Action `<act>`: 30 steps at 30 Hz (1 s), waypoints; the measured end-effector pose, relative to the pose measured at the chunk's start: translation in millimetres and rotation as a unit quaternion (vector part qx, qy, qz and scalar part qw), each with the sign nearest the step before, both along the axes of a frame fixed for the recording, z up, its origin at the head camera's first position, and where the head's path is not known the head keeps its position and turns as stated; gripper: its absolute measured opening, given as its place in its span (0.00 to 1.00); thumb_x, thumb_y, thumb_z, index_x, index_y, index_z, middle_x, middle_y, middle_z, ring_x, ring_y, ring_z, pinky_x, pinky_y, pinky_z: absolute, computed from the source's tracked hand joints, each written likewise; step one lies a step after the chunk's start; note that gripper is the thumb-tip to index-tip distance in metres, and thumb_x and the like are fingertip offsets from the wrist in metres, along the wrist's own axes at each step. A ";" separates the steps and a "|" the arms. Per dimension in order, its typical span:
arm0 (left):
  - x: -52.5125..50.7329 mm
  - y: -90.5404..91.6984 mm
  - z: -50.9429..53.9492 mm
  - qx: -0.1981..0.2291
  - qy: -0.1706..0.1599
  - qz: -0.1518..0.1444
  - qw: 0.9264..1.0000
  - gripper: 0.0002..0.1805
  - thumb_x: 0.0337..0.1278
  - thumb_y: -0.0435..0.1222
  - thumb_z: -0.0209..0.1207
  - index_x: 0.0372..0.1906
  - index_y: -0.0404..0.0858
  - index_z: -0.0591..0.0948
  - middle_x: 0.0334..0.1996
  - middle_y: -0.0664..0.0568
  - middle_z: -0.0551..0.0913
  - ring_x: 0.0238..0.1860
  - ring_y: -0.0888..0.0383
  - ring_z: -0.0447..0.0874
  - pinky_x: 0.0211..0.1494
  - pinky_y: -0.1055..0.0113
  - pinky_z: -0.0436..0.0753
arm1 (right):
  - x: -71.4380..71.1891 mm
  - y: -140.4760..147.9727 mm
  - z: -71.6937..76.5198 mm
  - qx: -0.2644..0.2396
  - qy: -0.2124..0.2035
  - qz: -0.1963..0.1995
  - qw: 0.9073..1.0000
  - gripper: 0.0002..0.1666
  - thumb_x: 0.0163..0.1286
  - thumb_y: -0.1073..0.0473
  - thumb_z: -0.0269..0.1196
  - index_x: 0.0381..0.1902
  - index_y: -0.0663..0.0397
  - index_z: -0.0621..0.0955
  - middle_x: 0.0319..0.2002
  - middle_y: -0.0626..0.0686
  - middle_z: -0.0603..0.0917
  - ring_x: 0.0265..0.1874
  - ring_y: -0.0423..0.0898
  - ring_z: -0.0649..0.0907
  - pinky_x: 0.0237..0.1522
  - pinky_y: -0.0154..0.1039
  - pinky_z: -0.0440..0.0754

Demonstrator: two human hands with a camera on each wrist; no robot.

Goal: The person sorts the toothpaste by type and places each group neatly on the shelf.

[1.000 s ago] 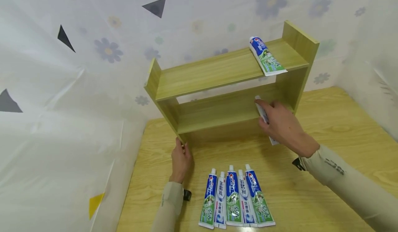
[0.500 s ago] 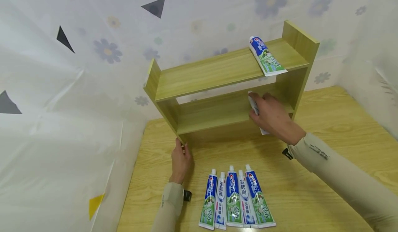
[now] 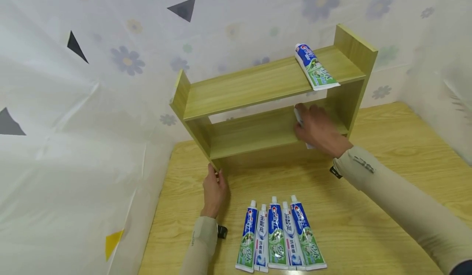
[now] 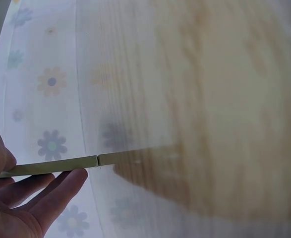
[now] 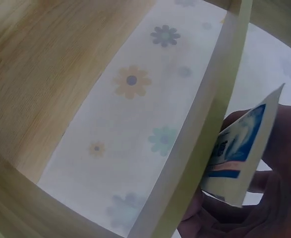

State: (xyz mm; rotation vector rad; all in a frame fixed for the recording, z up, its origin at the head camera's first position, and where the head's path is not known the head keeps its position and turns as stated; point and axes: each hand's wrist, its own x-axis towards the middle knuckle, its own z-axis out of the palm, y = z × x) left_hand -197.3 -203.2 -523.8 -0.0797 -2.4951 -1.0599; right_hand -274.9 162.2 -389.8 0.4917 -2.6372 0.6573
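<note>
My right hand [image 3: 318, 128] pinches a white toothpaste tube [image 3: 299, 117] at the right part of the shelf's lower board [image 3: 254, 134]. In the right wrist view the tube's blue-and-white end [image 5: 237, 153] sticks out past the board edge [image 5: 204, 124], with the fingers partly hidden behind it. My left hand [image 3: 214, 193] grips the bottom front corner of the shelf's left side panel; the left wrist view shows the panel edge [image 4: 56, 166] between thumb and fingers. On the top board [image 3: 250, 84] a blue-green Crest tube [image 3: 315, 68] lies near the right end, its flat end over the front edge.
Several toothpaste tubes lie side by side on the wooden table [image 3: 368, 234] in front of the shelf, blue-green ones [image 3: 277, 234] alternating with white ones [image 3: 292, 242]. A patterned sheet [image 3: 228, 29] hangs behind the shelf and at both sides.
My right hand has moved left and farther in over the lower board with the white tube. My left hand and the tubes on the table have stayed in place.
</note>
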 end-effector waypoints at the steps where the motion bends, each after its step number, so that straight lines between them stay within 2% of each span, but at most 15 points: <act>1: 0.3 -0.3 -0.3 0.001 0.000 0.000 1.000 0.13 0.83 0.27 0.55 0.63 0.27 0.74 0.48 0.28 0.90 0.46 0.36 0.94 0.43 0.46 0.94 | -5.2 1.6 -5.0 0.000 0.003 0.000 1.000 0.28 0.70 0.63 0.60 0.65 0.72 0.76 0.35 0.69 0.81 0.28 0.59 0.79 0.23 0.46 0.75; 3: 1.3 -0.7 -1.1 -0.001 -0.004 0.001 1.000 0.13 0.83 0.28 0.55 0.63 0.27 0.74 0.48 0.28 0.90 0.46 0.36 0.94 0.43 0.46 0.94 | -14.9 4.2 -13.0 -0.002 0.004 0.002 1.000 0.28 0.69 0.63 0.61 0.64 0.72 0.76 0.34 0.69 0.81 0.27 0.60 0.79 0.22 0.45 0.75; 6: 2.6 -1.5 -2.4 -0.003 -0.009 0.003 1.000 0.14 0.84 0.29 0.54 0.64 0.28 0.74 0.48 0.29 0.90 0.46 0.36 0.94 0.43 0.47 0.94 | -26.0 6.3 -18.4 -0.007 -0.015 0.002 1.000 0.29 0.69 0.62 0.61 0.64 0.72 0.73 0.33 0.68 0.81 0.26 0.60 0.81 0.20 0.44 0.77; 11: 2.4 -2.0 -1.9 -0.005 -0.005 -0.002 1.000 0.15 0.84 0.28 0.53 0.66 0.28 0.73 0.50 0.28 0.90 0.47 0.36 0.94 0.42 0.47 0.94 | -35.7 5.1 -13.5 -0.005 -0.049 -0.014 0.999 0.26 0.69 0.62 0.60 0.60 0.72 0.70 0.34 0.69 0.81 0.27 0.61 0.83 0.20 0.47 0.80; 16: 0.3 -1.8 0.3 -0.010 -0.001 0.002 1.000 0.14 0.84 0.29 0.54 0.65 0.30 0.74 0.49 0.29 0.90 0.46 0.36 0.94 0.43 0.46 0.94 | -33.3 1.0 -2.1 0.005 -0.096 -0.048 0.994 0.23 0.69 0.61 0.59 0.56 0.70 0.71 0.39 0.69 0.79 0.32 0.63 0.81 0.24 0.50 0.79; 20: -2.0 -1.7 0.3 -0.012 -0.002 0.000 1.000 0.12 0.85 0.30 0.54 0.64 0.32 0.74 0.49 0.29 0.90 0.46 0.37 0.94 0.44 0.46 0.94 | -28.4 -0.2 4.7 0.012 -0.105 -0.063 0.992 0.23 0.71 0.59 0.58 0.57 0.69 0.71 0.40 0.68 0.78 0.34 0.63 0.80 0.24 0.50 0.77; 24: -2.9 -2.8 -0.1 -0.014 0.001 0.000 1.000 0.13 0.84 0.29 0.54 0.64 0.31 0.74 0.49 0.29 0.90 0.46 0.37 0.94 0.44 0.46 0.94 | -30.2 -1.5 4.4 0.016 -0.101 -0.063 0.993 0.25 0.73 0.58 0.57 0.61 0.69 0.70 0.41 0.68 0.78 0.35 0.63 0.79 0.25 0.51 0.77; 30: -1.4 -2.9 -1.4 -0.015 0.010 -0.004 1.000 0.12 0.83 0.28 0.54 0.63 0.31 0.74 0.48 0.29 0.90 0.46 0.37 0.94 0.42 0.47 0.94 | -33.4 -1.9 0.2 0.018 -0.111 -0.074 0.991 0.25 0.73 0.57 0.57 0.61 0.68 0.70 0.42 0.68 0.77 0.36 0.64 0.80 0.26 0.52 0.78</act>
